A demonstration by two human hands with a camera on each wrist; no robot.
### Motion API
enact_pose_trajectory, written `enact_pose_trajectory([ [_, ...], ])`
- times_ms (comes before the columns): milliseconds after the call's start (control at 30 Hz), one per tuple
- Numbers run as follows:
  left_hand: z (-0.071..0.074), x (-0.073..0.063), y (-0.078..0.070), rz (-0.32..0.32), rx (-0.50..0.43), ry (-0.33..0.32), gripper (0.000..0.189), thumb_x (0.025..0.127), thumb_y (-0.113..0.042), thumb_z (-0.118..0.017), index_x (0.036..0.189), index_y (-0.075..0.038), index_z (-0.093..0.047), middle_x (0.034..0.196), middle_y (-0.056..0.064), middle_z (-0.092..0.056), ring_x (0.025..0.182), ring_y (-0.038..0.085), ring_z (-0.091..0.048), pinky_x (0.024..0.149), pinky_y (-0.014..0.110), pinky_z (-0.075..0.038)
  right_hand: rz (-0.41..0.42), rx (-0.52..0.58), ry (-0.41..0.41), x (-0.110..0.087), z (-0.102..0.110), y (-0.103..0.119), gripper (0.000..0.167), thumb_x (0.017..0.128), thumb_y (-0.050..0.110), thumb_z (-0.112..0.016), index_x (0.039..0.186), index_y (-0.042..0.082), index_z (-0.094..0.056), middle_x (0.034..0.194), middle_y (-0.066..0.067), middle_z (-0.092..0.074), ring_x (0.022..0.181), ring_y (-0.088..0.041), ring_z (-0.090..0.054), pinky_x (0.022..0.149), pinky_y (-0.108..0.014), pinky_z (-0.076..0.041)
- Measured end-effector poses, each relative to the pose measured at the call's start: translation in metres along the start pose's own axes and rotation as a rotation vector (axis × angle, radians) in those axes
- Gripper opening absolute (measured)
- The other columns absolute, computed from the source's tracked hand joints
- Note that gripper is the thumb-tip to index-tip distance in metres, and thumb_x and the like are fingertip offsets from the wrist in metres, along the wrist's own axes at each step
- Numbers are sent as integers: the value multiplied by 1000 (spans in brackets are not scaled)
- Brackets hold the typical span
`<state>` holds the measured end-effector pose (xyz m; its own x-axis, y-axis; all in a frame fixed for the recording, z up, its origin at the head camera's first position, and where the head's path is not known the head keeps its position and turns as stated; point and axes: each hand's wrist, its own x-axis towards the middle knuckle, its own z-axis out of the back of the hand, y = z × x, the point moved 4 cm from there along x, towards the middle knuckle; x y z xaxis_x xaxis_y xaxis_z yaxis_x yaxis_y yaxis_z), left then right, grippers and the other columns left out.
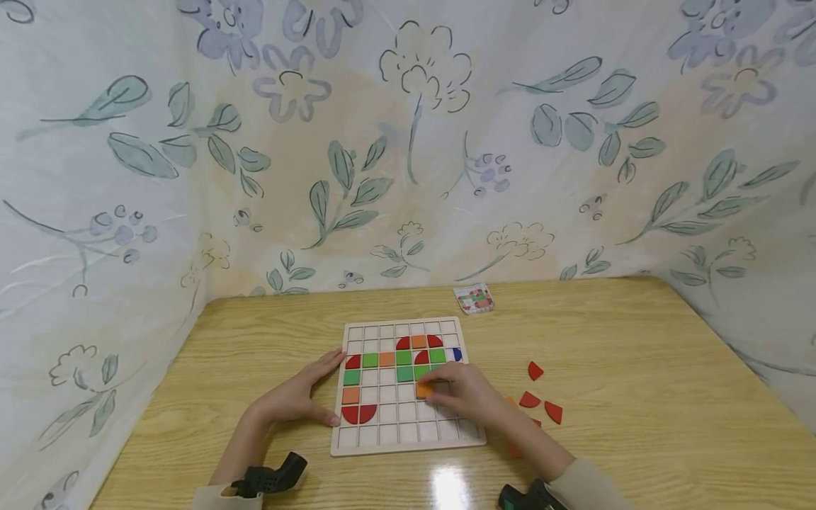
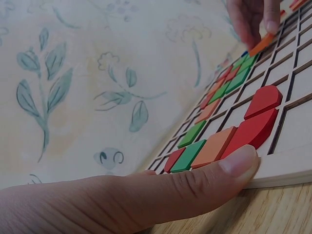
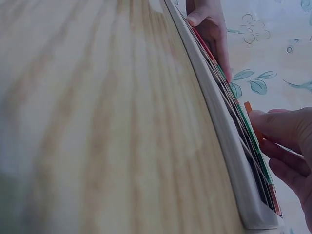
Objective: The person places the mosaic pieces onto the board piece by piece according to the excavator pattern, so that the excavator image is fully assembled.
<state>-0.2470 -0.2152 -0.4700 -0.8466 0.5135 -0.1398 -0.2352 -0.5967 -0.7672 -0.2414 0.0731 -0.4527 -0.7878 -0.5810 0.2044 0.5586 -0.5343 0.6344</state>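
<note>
A wooden grid board [image 1: 389, 437] lies on the table, partly filled with green, orange and red tiles. My right hand [image 1: 462, 389] pinches an orange square tile [image 1: 423, 389] between thumb and fingers, over a cell right of the board's middle. In the right wrist view this tile [image 3: 254, 119] stands tilted at the board's surface. My left hand [image 1: 290, 397] rests along the board's left edge, thumb and fingers spread apart. Its thumb [image 2: 214, 178] lies at the board's rim beside a red quarter-round tile [image 2: 253, 131].
Loose red quarter-round pieces [image 1: 530, 399] lie right of the board, with orange pieces [image 1: 513, 450] partly hidden behind the right forearm. Beyond the board's far right corner is a small pattern card [image 1: 474, 299]. A flowered cloth [image 1: 408, 177] hangs behind the wooden table [image 1: 637, 368].
</note>
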Motion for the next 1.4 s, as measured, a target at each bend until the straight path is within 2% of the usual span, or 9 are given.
enact_pose_trajectory([
  [467, -4, -5, -6, -8, 4, -10, 104, 65, -33, -83, 148, -13, -23, 154, 12, -12, 139, 40, -5, 104, 64, -13, 58, -37, 1, -4, -2, 3, 25, 81, 16, -71, 105, 14, -69, 104, 6, -67, 101, -10, -58, 89, -31, -47],
  [633, -5, -6, -6, -7, 14, -10, 105, 65, -36, -82, 148, -13, -21, 155, 12, -10, 140, 40, -4, 104, 64, -13, 64, -52, -9, -5, -3, 4, 24, 80, 16, -72, 105, 14, -69, 102, 6, -67, 100, -10, -58, 88, -31, -47],
  [933, -7, -6, -5, -2, 27, -9, 106, 65, -39, -81, 148, -14, -20, 155, 12, -9, 139, 40, -3, 104, 65, -12, 123, -61, -22, -6, -5, 4, 22, 81, 13, -71, 103, 11, -69, 100, 3, -68, 96, -12, -60, 85, -30, -48],
  [1267, -7, -7, -8, 3, 18, -11, 103, 66, -33, -82, 148, -15, -22, 155, 11, -12, 139, 40, -6, 103, 65, -15, 72, -36, -18, -6, -1, 4, 24, 80, 15, -72, 104, 12, -69, 101, 4, -68, 96, -10, -60, 84, -27, -49],
  [1400, -7, -8, -9, -3, 22, -14, 103, 65, -34, -82, 148, -15, -23, 155, 11, -13, 139, 39, -6, 104, 65, -15, -44, 91, -13, -12, 6, -1, 28, 81, 16, -71, 109, 12, -68, 105, 3, -68, 98, -12, -61, 85, -30, -50],
])
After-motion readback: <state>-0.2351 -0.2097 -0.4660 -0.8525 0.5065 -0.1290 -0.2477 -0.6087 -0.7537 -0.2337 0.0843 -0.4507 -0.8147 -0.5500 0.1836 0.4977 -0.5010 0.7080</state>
